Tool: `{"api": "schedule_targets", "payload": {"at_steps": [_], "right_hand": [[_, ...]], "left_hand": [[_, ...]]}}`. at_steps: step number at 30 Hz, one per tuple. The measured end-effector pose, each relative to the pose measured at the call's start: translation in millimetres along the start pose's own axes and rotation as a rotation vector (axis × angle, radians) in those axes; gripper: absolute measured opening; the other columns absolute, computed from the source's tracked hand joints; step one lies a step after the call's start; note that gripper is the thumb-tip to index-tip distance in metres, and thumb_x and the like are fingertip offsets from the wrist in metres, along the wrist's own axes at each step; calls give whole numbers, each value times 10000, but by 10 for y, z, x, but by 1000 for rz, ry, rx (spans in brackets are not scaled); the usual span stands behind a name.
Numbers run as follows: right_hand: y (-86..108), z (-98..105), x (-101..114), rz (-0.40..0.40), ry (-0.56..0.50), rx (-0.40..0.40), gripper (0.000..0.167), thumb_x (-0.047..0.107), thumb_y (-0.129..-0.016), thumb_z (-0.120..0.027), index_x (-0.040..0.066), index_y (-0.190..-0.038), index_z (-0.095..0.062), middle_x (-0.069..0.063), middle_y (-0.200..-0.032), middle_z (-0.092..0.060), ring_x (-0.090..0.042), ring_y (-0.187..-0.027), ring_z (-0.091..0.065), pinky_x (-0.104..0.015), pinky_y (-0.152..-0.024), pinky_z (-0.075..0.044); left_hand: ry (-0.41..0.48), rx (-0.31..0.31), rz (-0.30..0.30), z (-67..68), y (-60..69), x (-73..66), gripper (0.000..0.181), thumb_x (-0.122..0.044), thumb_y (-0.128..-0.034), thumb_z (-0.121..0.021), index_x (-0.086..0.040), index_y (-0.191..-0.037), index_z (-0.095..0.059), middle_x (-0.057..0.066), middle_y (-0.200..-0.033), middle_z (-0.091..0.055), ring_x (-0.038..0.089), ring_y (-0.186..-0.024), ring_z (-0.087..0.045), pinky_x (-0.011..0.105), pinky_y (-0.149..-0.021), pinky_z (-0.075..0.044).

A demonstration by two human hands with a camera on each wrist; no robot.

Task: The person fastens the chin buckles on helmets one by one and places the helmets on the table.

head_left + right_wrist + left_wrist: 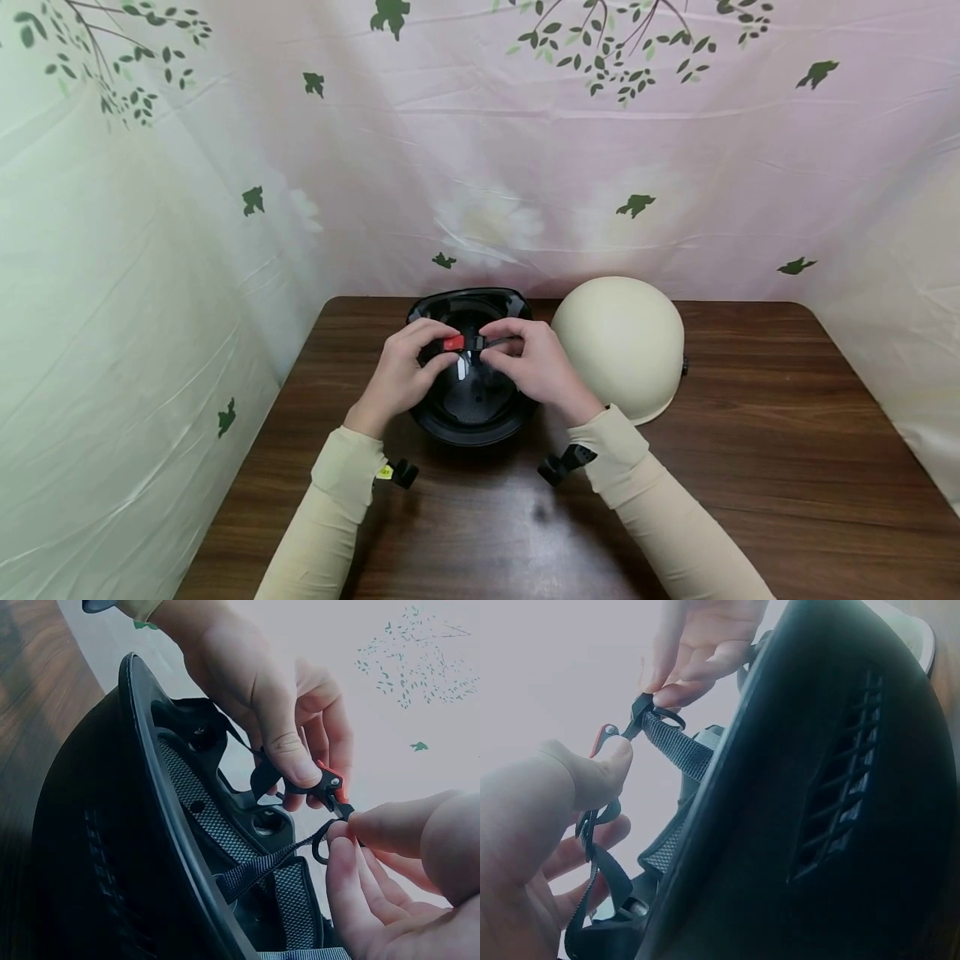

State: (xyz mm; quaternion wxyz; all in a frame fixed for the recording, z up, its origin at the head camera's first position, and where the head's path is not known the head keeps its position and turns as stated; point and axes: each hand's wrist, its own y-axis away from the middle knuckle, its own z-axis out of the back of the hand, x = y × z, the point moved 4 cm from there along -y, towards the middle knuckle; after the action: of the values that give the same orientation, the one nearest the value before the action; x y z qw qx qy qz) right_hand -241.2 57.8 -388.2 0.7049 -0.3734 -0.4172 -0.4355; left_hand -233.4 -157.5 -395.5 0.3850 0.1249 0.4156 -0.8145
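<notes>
A black helmet [468,417] lies upside down on the table, its hollow facing up, with straps and padding inside. Above the hollow, my left hand [405,367] pinches the red and black buckle part [453,342]. My right hand [532,358] pinches the black buckle piece [480,342] on the other strap. The two buckle parts meet between my fingertips; whether they are locked together I cannot tell. In the right wrist view, the red lever [341,787] stands beside my left thumb, and a webbing strap [259,871] runs from the helmet to my right fingers.
A cream helmet [618,350] rests dome up on the brown table [780,433], just right of the black one. Behind the table hangs a patterned cloth [487,150] with leaves and birds, and cloth also hangs at both sides.
</notes>
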Motion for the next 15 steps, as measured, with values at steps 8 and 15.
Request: {"api": "schedule_targets", "payload": {"at_steps": [8, 15], "right_hand": [[9, -12, -4, 4, 12, -3, 309, 54, -998, -782, 4, -1301, -750, -207, -1265, -779, -269, -1025, -818, -361, -854, -653], [17, -27, -7, 8, 10, -15, 304, 60, -994, -791, 17, -1293, -759, -212, -1263, -778, -265, -1024, -818, -384, -870, -661]], "left_hand": [[-4, -5, -3, -1, 0, -5, 283, -30, -907, -875, -65, -1170, -777, 87, -1165, -775, 230, -1069, -715, 422, -970, -618], [-9, -10, 3, -3, 1, -4, 295, -12, -886, -890, -61, -1152, -774, 90, -1133, -772, 227, -1036, -708, 436, -956, -619]]}}
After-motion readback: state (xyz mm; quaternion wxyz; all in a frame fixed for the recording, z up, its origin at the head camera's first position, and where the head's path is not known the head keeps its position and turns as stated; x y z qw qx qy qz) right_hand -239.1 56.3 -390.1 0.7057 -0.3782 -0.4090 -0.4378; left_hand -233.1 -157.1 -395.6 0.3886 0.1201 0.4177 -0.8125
